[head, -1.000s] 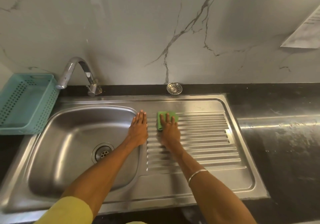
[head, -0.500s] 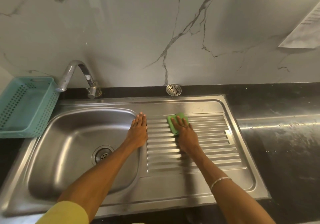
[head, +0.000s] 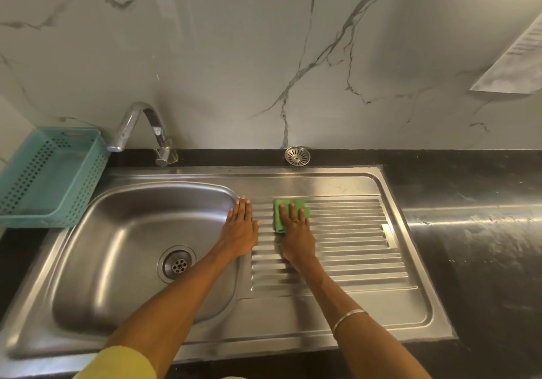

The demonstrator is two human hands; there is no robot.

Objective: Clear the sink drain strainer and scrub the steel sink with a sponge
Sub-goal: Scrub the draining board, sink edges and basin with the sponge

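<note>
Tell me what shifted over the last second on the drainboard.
The right hand pushed the green sponge rightward along the ridges, then drew it back left to about where it began. The left hand stayed flat on the sink rim; the strainer stayed on the counter.

Dim, even light; glare streak on countertop [head: 475,217] right of the pressing hand; wide-angle bowing at edges; mostly sharp.

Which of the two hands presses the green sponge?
The right hand, on the ribbed drainboard, presses the green sponge. The left hand lies flat on bare steel.
</note>
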